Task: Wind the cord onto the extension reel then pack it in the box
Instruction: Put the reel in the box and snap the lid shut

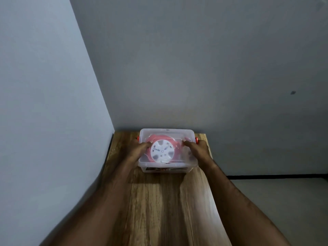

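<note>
A clear plastic box (167, 133) with a clear lid stands at the far end of the wooden table (165, 201), close to the wall. Inside it lies the red extension reel (161, 151), its white socket face turned up and seen through the lid. My left hand (137, 150) rests on the left part of the lid, fingers curled over it. My right hand (197, 148) lies on the right part of the lid, next to an orange latch (196, 139). A second orange latch (137, 138) shows at the box's left side. The cord is not visible apart from the reel.
A grey wall stands right behind the box, and another wall runs along the table's left edge. The table's right edge drops to a pale floor (284, 201) with a dark skirting strip.
</note>
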Demonstrator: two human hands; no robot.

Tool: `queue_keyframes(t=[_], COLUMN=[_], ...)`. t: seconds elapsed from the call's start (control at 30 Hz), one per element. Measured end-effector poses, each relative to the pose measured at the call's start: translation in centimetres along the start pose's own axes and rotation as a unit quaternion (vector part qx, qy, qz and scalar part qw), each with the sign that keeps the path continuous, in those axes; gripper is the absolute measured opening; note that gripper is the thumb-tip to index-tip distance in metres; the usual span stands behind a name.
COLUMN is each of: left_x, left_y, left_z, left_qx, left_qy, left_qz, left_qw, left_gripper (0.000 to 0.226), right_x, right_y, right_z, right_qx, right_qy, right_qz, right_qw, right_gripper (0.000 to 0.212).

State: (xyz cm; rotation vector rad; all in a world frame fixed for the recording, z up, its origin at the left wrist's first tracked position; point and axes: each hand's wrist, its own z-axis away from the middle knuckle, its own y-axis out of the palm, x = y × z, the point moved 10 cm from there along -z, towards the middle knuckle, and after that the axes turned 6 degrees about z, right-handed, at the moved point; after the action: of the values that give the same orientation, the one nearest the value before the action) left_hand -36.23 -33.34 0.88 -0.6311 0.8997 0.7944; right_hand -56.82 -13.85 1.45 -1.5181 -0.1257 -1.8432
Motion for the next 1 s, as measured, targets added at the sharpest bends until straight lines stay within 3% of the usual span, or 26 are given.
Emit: queue_keyframes(t=[0.13,0.4,0.47,0.5,0.57,0.63,0.67,0.8,1.0], left_x=[-1.0,-0.9,-1.9,-3.2,-6.2,-7.3,-7.0,-3.2,-2.3], left_y=[0.6,1.1,0.4,-0.1,0.6,3.4,4.8,7.8,7.4], left_z=[-2.6,-4.9,-4.8,-4.4,-1.8,1.2,1.7,0.3,-0.4], left_qx=[-0.002,-0.003,-0.034,-0.079,-0.165,-0.173,-0.154,-0.023,-0.023], left_qy=[0.014,0.0,0.041,0.114,0.295,0.419,0.442,0.368,0.352], left_qz=[0.016,0.032,-0.067,-0.173,-0.365,-0.46,-0.491,-0.566,-0.574], left_qw=[1.0,0.999,0.996,0.975,0.868,0.764,0.735,0.737,0.739], left_gripper=[0.026,0.038,0.055,0.065,0.072,0.068,0.068,0.073,0.075], right_x=[0.4,0.5,1.1,1.8,4.4,7.0,7.4,5.3,3.9], right_y=[0.6,1.4,1.1,0.4,0.0,2.1,3.7,7.9,8.6], right_z=[-2.9,-5.3,-4.7,-4.3,-2.3,0.8,2.0,4.1,2.2], right_qx=[-0.006,0.002,-0.019,-0.059,-0.148,-0.16,-0.137,-0.017,0.019], right_qy=[-0.001,-0.01,-0.016,-0.035,-0.122,-0.242,-0.291,-0.363,-0.306], right_qz=[0.006,0.012,0.075,0.147,0.303,0.394,0.425,0.508,0.562], right_qw=[1.0,1.0,0.997,0.987,0.933,0.872,0.846,0.781,0.769], right_gripper=[0.027,0.033,0.051,0.065,0.079,0.074,0.071,0.066,0.067])
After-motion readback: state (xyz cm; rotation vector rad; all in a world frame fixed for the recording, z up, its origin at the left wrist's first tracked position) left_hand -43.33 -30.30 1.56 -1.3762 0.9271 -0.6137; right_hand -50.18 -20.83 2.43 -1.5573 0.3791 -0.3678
